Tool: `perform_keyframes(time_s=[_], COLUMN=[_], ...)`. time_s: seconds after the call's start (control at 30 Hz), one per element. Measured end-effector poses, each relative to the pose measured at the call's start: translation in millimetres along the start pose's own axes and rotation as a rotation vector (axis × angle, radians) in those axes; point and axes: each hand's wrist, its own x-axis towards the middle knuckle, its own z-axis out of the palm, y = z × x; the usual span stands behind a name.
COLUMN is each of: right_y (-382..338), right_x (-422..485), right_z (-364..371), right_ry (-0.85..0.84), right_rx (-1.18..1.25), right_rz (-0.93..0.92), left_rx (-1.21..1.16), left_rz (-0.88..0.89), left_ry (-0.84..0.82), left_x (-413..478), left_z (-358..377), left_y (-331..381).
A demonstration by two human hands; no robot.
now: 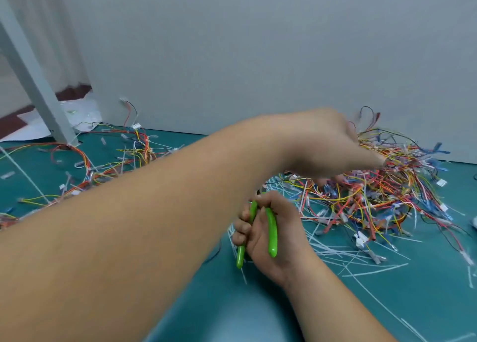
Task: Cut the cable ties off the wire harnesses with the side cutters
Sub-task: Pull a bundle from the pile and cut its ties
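A big tangle of coloured wire harnesses (374, 194) lies on the green mat at the right, against the grey wall. My left arm crosses the view from the lower left, and my left hand (322, 145) reaches into the top of that tangle. It is blurred, and its fingertips are hidden among the wires, so its hold is unclear. Just below it, my right hand (258, 238) grips the green-handled side cutters (272, 236). The handles point toward me and the jaws are hidden behind the fingers.
Cut white cable ties (361, 259) lie scattered on the green mat (232, 303) in front of the tangle. More loose harnesses (108, 161) spread across the far left. A slanted grey post (33, 83) stands at the back left, by the wall (258, 58).
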Motion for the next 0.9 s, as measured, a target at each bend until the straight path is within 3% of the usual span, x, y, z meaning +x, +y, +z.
perform_keyframes(time_s=[0.17,0.33,0.4,0.47,0.53,0.63,0.7,0.8,0.9], right_y=[2.5,4.0,7.3,10.3,11.6,13.1,13.7,14.1,14.9], right_x=[-1.5,-3.6,-4.8,-5.4,-4.5,-2.5,-2.1,-3.4,-2.8], right_z=[2.2,5.4,7.6,8.8,9.0,9.1,9.5,11.8,11.8], right_ry=[-0.034,-0.186,-0.213,-0.233,-0.238,-0.231,-0.241,-0.242,-0.245], right_rx=[-0.023,-0.064,-0.119,-0.140,-0.148,-0.155,-0.155,-0.158,-0.160], right_rz=[0.046,0.061,0.063,0.067,0.061,0.048,0.041,0.032,0.031], left_rx=[-0.010,0.254,0.462,0.631,0.648,0.509,0.375,0.454,0.534], left_rz=[-0.266,-0.567,-0.713,-0.954,-1.127,-1.111,-1.041,-1.013,-0.810], left_ry=[0.406,0.637,0.624,0.479,0.303,0.099,0.095,0.319,0.686], left_x=[-55.0,-123.0,-148.2,-170.6,-186.7,-202.1,-205.3,-201.4,-181.6], left_z=[-10.7,-48.2,-58.2,-62.2,-58.5,-44.9,-34.3,-20.9,-11.6], left_y=[-96.1,-195.9,-225.9,-246.0,-260.0,-275.8,-279.2,-274.1,-257.9])
